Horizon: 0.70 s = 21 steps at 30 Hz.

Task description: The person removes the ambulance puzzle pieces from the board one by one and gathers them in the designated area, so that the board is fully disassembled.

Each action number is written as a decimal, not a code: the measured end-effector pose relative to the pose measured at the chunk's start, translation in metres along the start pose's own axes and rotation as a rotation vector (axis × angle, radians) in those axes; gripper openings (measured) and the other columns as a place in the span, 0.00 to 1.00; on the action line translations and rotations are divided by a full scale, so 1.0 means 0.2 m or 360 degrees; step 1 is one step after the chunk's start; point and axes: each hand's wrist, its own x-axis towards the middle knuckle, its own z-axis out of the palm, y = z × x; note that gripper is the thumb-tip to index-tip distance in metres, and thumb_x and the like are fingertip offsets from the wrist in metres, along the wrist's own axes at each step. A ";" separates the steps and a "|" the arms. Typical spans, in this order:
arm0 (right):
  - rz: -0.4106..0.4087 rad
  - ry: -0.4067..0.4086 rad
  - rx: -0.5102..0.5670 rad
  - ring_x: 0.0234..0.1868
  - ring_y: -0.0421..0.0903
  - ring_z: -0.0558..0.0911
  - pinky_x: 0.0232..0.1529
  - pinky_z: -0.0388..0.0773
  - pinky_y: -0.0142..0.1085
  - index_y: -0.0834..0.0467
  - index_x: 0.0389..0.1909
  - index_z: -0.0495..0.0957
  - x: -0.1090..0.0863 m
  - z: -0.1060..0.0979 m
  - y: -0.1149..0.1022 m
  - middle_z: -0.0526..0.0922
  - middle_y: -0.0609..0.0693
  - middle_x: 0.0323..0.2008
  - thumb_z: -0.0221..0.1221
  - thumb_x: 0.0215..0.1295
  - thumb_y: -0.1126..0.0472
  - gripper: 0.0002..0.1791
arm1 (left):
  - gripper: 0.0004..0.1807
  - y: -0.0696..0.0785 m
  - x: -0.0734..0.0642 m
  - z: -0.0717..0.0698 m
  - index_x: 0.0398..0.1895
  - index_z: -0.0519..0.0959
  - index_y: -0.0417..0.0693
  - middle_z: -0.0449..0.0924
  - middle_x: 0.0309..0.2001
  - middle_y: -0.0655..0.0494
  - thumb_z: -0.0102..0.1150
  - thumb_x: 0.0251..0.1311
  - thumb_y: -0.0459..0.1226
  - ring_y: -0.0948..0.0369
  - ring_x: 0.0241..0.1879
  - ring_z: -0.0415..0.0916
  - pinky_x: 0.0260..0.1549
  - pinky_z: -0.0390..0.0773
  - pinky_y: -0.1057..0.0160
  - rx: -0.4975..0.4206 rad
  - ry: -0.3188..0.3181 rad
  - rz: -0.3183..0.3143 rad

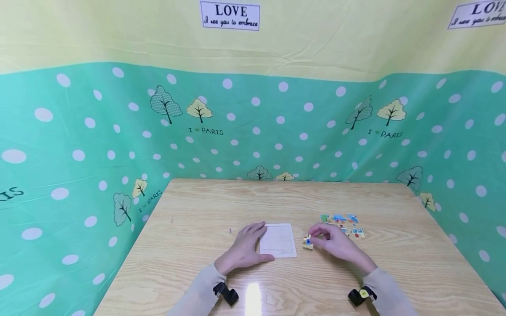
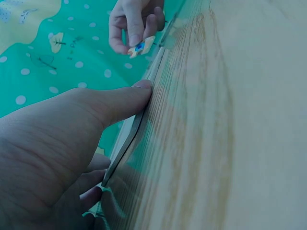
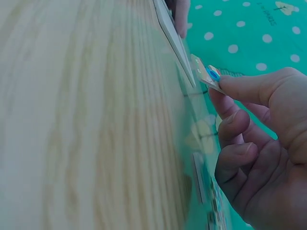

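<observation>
My left hand (image 1: 247, 246) rests at the left side of a flat white puzzle tray (image 1: 278, 240), fingers spread near its far left corner. Its thumb lies along the near edge, as the left wrist view also shows. To the right of the tray, my right hand (image 1: 334, 242) pinches a small puzzle piece (image 3: 211, 75) with a blue round spot between thumb and forefinger. The other fingers of that hand are curled in. In the right wrist view the pinched piece is tilted, close to the tray's corner.
Several colourful puzzle pieces (image 1: 339, 217) lie on the wooden table (image 1: 205, 206) beyond my right hand, some partly covered by it. A tiny object (image 1: 230, 231) lies left of the tray. A green dotted curtain (image 1: 269, 145) hangs behind the table and along both sides.
</observation>
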 end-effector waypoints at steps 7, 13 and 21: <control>0.0018 0.0082 -0.0054 0.38 0.39 0.79 0.35 0.77 0.30 0.55 0.50 0.85 -0.04 -0.07 0.02 0.88 0.48 0.44 0.68 0.72 0.56 0.11 | 0.55 0.00 0.00 0.00 0.81 0.65 0.40 0.59 0.84 0.45 0.71 0.59 0.62 0.42 0.83 0.54 0.80 0.55 0.34 -0.0031 0.0003 0.0007; -0.0001 0.0122 -0.0082 0.46 0.37 0.80 0.44 0.78 0.30 0.57 0.52 0.86 -0.07 -0.12 0.05 0.88 0.47 0.44 0.68 0.73 0.56 0.12 | 0.55 0.00 0.00 0.00 0.81 0.65 0.40 0.59 0.84 0.45 0.71 0.59 0.63 0.42 0.82 0.55 0.80 0.56 0.34 -0.0024 0.0009 0.0017; 0.0062 0.0121 -0.0026 0.44 0.41 0.83 0.39 0.81 0.30 0.58 0.55 0.85 -0.11 -0.17 0.10 0.88 0.52 0.48 0.67 0.73 0.57 0.14 | 0.54 0.00 0.01 0.00 0.81 0.65 0.40 0.59 0.84 0.45 0.71 0.59 0.63 0.42 0.82 0.55 0.80 0.55 0.34 -0.0015 0.0013 0.0009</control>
